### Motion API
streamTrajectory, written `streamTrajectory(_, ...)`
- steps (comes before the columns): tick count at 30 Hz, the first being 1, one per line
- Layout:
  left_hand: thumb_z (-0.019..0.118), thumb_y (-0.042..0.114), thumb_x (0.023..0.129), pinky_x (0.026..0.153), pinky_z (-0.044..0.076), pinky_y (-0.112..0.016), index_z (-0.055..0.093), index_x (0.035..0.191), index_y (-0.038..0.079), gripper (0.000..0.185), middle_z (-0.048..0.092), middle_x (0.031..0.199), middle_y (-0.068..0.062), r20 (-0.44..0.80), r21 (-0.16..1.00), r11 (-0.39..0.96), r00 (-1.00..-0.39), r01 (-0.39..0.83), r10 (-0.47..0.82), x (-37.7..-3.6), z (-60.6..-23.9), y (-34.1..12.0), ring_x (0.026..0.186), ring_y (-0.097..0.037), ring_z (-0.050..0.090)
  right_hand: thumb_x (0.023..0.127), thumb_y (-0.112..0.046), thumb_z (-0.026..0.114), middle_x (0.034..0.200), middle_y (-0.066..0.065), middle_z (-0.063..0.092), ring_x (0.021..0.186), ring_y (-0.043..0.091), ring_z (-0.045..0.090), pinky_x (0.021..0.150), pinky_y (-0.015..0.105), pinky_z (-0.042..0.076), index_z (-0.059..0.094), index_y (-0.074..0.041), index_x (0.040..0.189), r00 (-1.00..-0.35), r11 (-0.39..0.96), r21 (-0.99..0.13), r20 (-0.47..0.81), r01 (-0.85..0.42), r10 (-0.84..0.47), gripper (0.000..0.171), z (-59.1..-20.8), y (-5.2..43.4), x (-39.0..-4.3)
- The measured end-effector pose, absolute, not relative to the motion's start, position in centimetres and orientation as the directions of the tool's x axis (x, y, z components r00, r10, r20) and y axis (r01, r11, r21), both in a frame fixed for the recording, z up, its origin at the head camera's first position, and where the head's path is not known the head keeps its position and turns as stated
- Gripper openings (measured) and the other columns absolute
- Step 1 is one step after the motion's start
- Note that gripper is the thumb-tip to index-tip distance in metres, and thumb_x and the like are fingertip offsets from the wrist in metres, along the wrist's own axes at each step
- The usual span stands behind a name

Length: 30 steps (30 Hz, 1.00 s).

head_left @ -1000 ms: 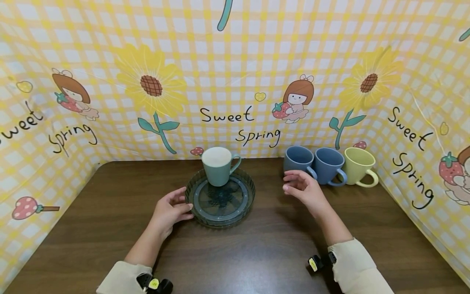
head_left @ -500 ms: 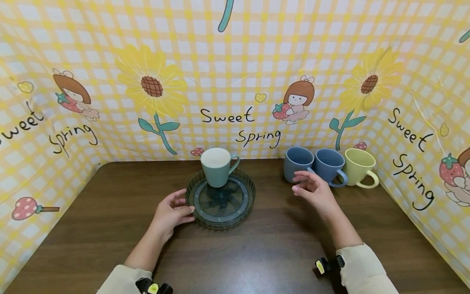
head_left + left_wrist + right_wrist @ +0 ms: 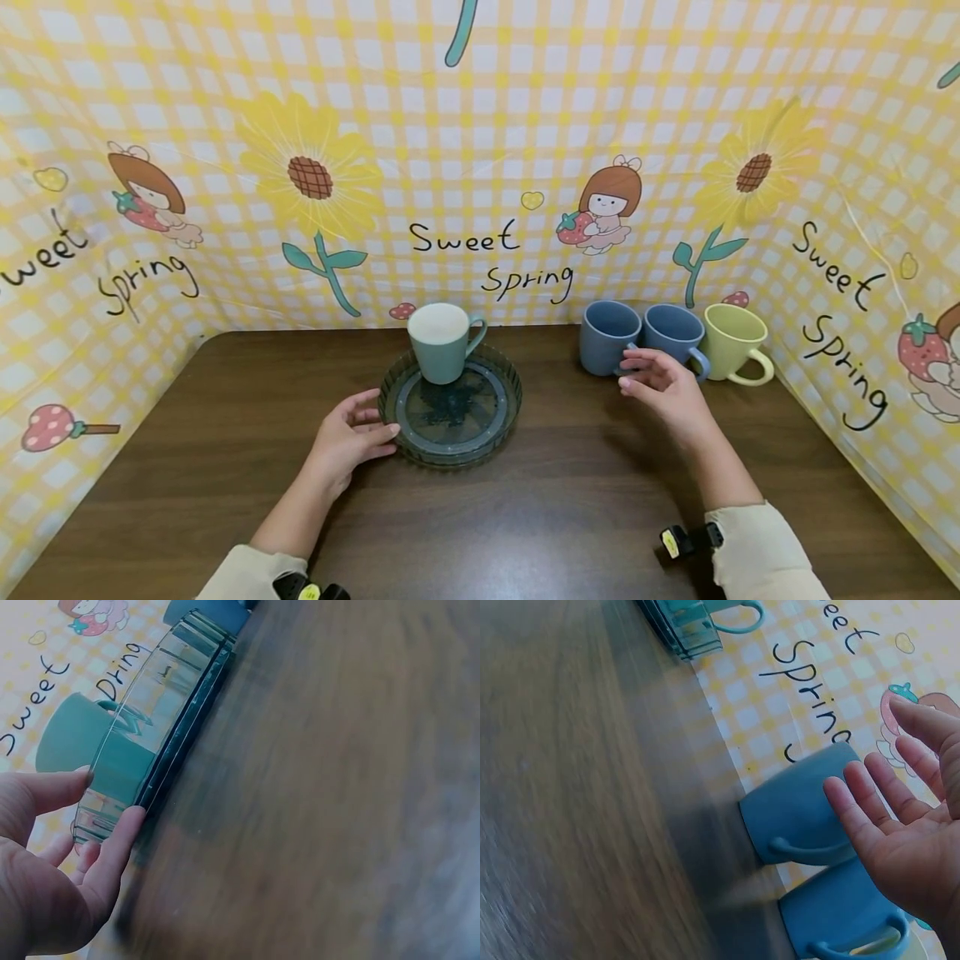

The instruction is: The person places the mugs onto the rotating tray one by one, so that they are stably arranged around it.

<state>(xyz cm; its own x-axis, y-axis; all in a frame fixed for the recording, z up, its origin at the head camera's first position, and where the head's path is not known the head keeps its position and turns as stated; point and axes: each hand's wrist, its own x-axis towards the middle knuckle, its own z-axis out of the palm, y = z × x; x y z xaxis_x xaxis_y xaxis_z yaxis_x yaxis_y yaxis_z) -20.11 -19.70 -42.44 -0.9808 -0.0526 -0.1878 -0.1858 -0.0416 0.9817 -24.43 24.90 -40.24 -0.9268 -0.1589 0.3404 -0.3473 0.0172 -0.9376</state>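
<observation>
A dark see-through round tray (image 3: 501,410) lies mid-table with a green mug (image 3: 441,343) standing on its far part. My left hand (image 3: 377,422) rests against the tray's left rim (image 3: 166,724). Its thumb and relaxed fingers (image 3: 124,832) touch the wall, and the green mug (image 3: 69,733) shows behind. My right hand (image 3: 636,372) hovers open beside the handle of the left blue mug (image 3: 602,335), palm turned inward. In the right wrist view its straight fingers (image 3: 851,814) sit just off that blue mug (image 3: 799,806) and hold nothing.
A second blue mug (image 3: 675,332) and a pale yellow-green mug (image 3: 733,340) stand in a row to the right of the first, against the back wall. Patterned yellow sheeting (image 3: 480,167) closes the brown table (image 3: 525,517) at the back and on both sides.
My right hand has moved right and away from me, up to the left blue mug's handle. The left hand has stayed at the tray's rim.
</observation>
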Motion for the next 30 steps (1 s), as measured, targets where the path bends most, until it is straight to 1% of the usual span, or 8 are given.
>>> streamTrajectory(4, 0.071, -0.005, 0.086, 0.077, 0.059, -0.039, 0.033, 0.148, 0.002, 0.073, 0.039, 0.121, -0.021, -0.182, 0.983, -0.013, -0.982, -0.182, -0.049, -20.0, -42.4, -19.8, 0.087, -0.016, 0.061, 0.087, 0.006, 0.069, 0.106, 0.000, 0.065, 0.091, 0.016, 0.063, 0.077, 0.026, 0.058, 0.059, 0.001, 0.124, -0.931, 0.041, -0.938, 0.337, -0.345, -0.140, 0.038, -40.1, 25.5, -24.4)
streamTrajectory(7, 0.071, -0.003, 0.086, 0.078, 0.059, -0.038, 0.032, 0.149, 0.002, 0.074, 0.039, 0.123, -0.022, -0.182, 0.983, 0.011, -0.982, -0.182, -0.044, -20.0, -42.3, -20.0, 0.089, -0.016, 0.060, 0.088, 0.002, 0.070, 0.106, -0.001, 0.065, 0.090, 0.016, 0.062, 0.077, 0.025, 0.057, 0.058, 0.003, 0.124, -0.938, 0.061, -0.942, 0.322, -0.331, -0.126, 0.038, -40.0, 25.9, -24.4)
streamTrajectory(11, 0.072, 0.001, 0.087, 0.080, 0.059, -0.037, 0.034, 0.148, 0.000, 0.072, 0.039, 0.127, -0.023, -0.174, 0.984, 0.035, -0.984, -0.175, -0.036, -20.1, -42.2, -20.3, 0.092, -0.016, 0.060, 0.088, -0.001, 0.071, 0.106, -0.003, 0.065, 0.090, 0.014, 0.062, 0.076, 0.025, 0.057, 0.051, 0.013, 0.125, -0.944, 0.072, -0.945, 0.311, -0.320, -0.114, 0.044, -39.9, 26.5, -24.4)
streamTrajectory(16, 0.072, 0.004, 0.088, 0.083, 0.058, -0.034, 0.039, 0.144, -0.006, 0.065, 0.041, 0.132, -0.025, -0.136, 0.987, 0.083, -0.990, -0.138, -0.028, -20.6, -42.1, -20.9, 0.097, -0.015, 0.059, 0.088, 0.001, 0.070, 0.108, 0.002, 0.066, 0.089, 0.012, 0.063, 0.076, 0.023, 0.057, 0.053, 0.012, 0.123, -0.947, 0.065, -0.947, 0.310, -0.316, -0.088, 0.041, -40.1, 27.2, -24.5)
streamTrajectory(20, 0.070, 0.003, 0.089, 0.084, 0.057, -0.031, 0.041, 0.142, -0.008, 0.061, 0.042, 0.138, -0.027, -0.109, 0.988, 0.109, -0.994, -0.110, -0.016, -21.0, -42.1, -21.5, 0.111, -0.025, 0.056, 0.088, 0.001, 0.071, 0.110, 0.005, 0.066, 0.089, 0.010, 0.063, 0.075, 0.022, 0.057, 0.062, 0.000, 0.119, -0.951, 0.081, -0.948, 0.302, -0.307, -0.065, 0.032, -40.2, 27.8, -24.7)
streamTrajectory(22, 0.069, 0.003, 0.090, 0.085, 0.056, -0.030, 0.041, 0.142, -0.009, 0.060, 0.042, 0.141, -0.027, -0.100, 0.988, 0.119, -0.995, -0.100, -0.007, -21.2, -42.0, -21.7, 0.120, -0.031, 0.051, 0.088, -0.001, 0.071, 0.111, 0.004, 0.065, 0.090, 0.010, 0.063, 0.075, 0.022, 0.057, 0.062, -0.001, 0.119, -0.953, 0.092, -0.949, 0.298, -0.303, -0.061, 0.033, -40.4, 28.0, -24.9)
streamTrajectory(26, 0.069, 0.004, 0.090, 0.086, 0.056, -0.028, 0.042, 0.142, -0.008, 0.059, 0.041, 0.145, -0.025, -0.092, 0.987, 0.136, -0.996, -0.089, 0.016, -21.7, -42.0, -22.1, 0.128, -0.038, 0.043, 0.088, -0.001, 0.071, 0.113, 0.003, 0.064, 0.091, 0.011, 0.063, 0.075, 0.022, 0.057, 0.056, 0.009, 0.123, -0.955, 0.126, -0.946, 0.292, -0.297, -0.058, 0.040, -40.7, 28.4, -25.3)
streamTrajectory(30, 0.070, 0.004, 0.090, 0.086, 0.055, -0.028, 0.043, 0.142, -0.007, 0.059, 0.042, 0.146, -0.024, -0.086, 0.985, 0.154, -0.996, -0.079, 0.040, -22.1, -42.0, -22.5, 0.129, -0.039, 0.043, 0.089, -0.002, 0.071, 0.113, 0.001, 0.064, 0.091, 0.011, 0.063, 0.075, 0.022, 0.057, 0.059, 0.005, 0.122, -0.958, 0.178, -0.941, 0.283, -0.288, -0.052, 0.036, -40.9, 28.6, -25.6)
